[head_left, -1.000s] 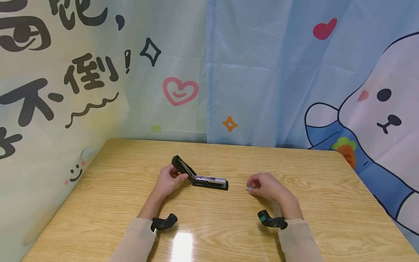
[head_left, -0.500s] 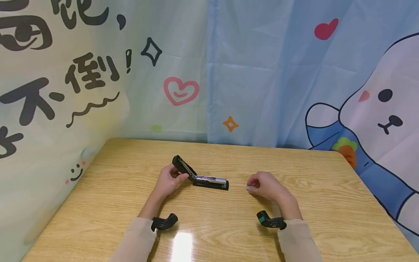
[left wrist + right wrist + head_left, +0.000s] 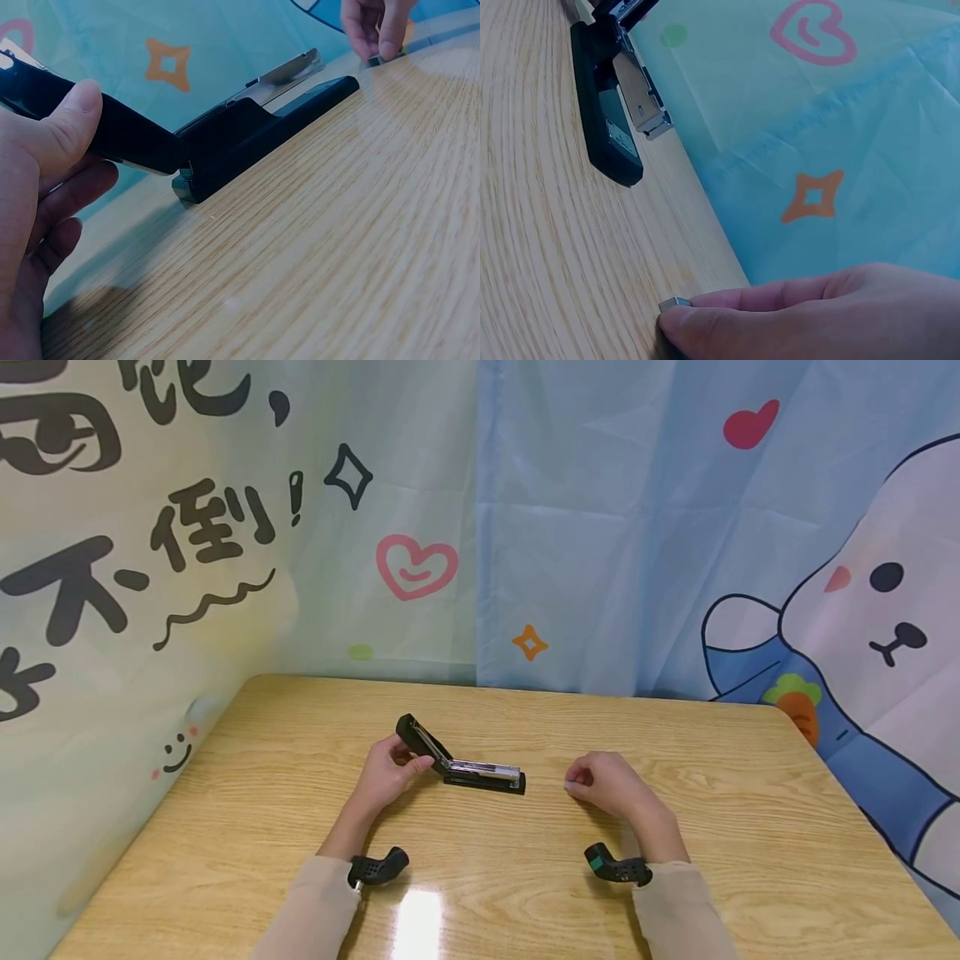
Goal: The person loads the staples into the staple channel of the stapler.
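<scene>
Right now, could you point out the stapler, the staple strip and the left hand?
Stapler (image 3: 482, 770): head view, on its silver magazine.
Staple strip (image 3: 675, 303): right wrist view, on its exposed end.
Left hand (image 3: 383, 775): head view, on its back.

My right hand (image 3: 825, 319) pinches a staple strip (image 3: 676, 303); a black stapler (image 3: 596, 112) rests apart on the wood-grain tabletop (image 3: 532, 187).

Your workplace, by count: two hands, the left hand (image 3: 384, 774) and the right hand (image 3: 613, 785); two sleeves (image 3: 311, 906); two black wrist devices (image 3: 382, 867); one bench (image 3: 487, 852); one stapler (image 3: 483, 783); one small metal block (image 3: 674, 303). On your backdrop (image 3: 570, 527): two hearts (image 3: 751, 425), two four-pointed stars (image 3: 540, 645), one carrot (image 3: 797, 712), one white animal figure (image 3: 840, 631).
</scene>
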Demonstrator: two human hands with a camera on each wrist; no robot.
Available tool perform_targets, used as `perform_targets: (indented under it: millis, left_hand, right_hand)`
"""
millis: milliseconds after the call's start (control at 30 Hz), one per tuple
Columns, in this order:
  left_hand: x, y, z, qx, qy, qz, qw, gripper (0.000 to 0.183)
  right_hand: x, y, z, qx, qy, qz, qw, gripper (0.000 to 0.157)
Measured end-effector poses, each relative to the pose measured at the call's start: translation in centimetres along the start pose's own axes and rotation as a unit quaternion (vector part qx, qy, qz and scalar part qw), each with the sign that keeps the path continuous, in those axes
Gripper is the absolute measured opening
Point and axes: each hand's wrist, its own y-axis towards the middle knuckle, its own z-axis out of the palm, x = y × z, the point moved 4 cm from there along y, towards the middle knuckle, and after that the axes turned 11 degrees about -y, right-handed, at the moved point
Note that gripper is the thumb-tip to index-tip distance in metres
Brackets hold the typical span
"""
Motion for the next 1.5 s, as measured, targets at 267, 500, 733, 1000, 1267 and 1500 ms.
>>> perform_targets:
  millis: [267,500,733,1000,1267,1500]
  left_hand:
    - [0.1,0.0,0.0,-0.004,0.003,0.004,1.0,0.021]
    - [0.1,0.0,0.0,0.0,0.003,0.0,1.0,0.022]
    - [0.0,0.0,0.0,0.005,0.001,-0.002,1.0,0.023]
    - [-0.1,-0.1,-0.1,-0.002,0.004,-0.003,1.0,0.021]
    - [-0.2,-0.1,0.1,0.0,0.0,-0.011,0.9999,0.022]
    - [-0.1,0.0,0.1,0.001,0.0,-0.012,0.9999,0.023]
  right_hand:
    - [0.3,0.3,0.0,-0.007,-0.006,0.008,1.0,0.005]
    - [0.6,0.3,0.0,-0.012,-0.012,0.009,1.0,0.006]
    - [0.7,0.4,0.1,-0.018,-0.001,0.02,1.0,0.008]
    - [0.9,0.6,0.3,-0.039,-0.003,0.014,0.999,0.017]
    - [0.8,0.8,0.3,-0.058,0.015,0.022,0.998,0.016]
    - [1.3,1.0,0.1,-0.083,0.031,0.026,0.996,0.018]
